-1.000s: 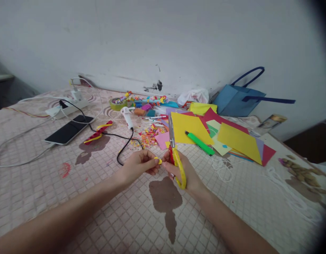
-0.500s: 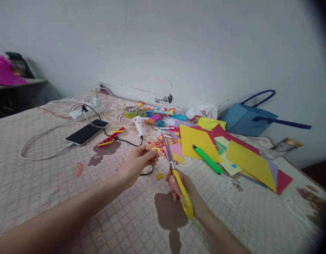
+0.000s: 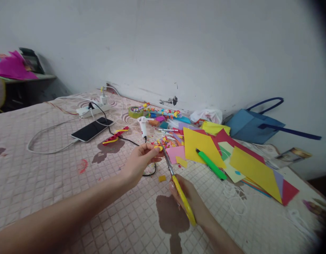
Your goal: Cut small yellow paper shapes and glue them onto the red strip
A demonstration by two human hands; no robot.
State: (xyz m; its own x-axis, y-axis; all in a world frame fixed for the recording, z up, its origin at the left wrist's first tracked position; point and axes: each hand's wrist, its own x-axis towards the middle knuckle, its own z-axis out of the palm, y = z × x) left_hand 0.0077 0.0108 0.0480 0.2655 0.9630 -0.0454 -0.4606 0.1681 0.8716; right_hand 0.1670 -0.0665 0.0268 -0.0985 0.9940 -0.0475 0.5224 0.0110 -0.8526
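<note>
My left hand (image 3: 142, 158) pinches a small yellow paper piece (image 3: 158, 148) between thumb and fingers. In my right hand (image 3: 186, 193) is a pair of scissors (image 3: 182, 194) with yellow handles, their metal blades pointing up and away from me. The blade tips come close beside the paper piece; whether they touch it I cannot tell. Behind lie many small coloured paper scraps (image 3: 169, 141). A small yellow square (image 3: 162, 178) rests on the table below my left fingers. Pink paper (image 3: 176, 154) lies just right of the blades.
A white glue gun (image 3: 143, 127) stands behind my left hand. Further left are a phone (image 3: 92, 129) on a cable and a power strip (image 3: 94, 110). To the right lie a green cutter (image 3: 211, 164), yellow sheets (image 3: 202, 144), white string (image 3: 235, 197) and a blue bag (image 3: 254, 123).
The scissors have turned slightly, their tips now closer to the yellow paper piece in my left hand. The whole view has shifted a little, so things appear further right.
</note>
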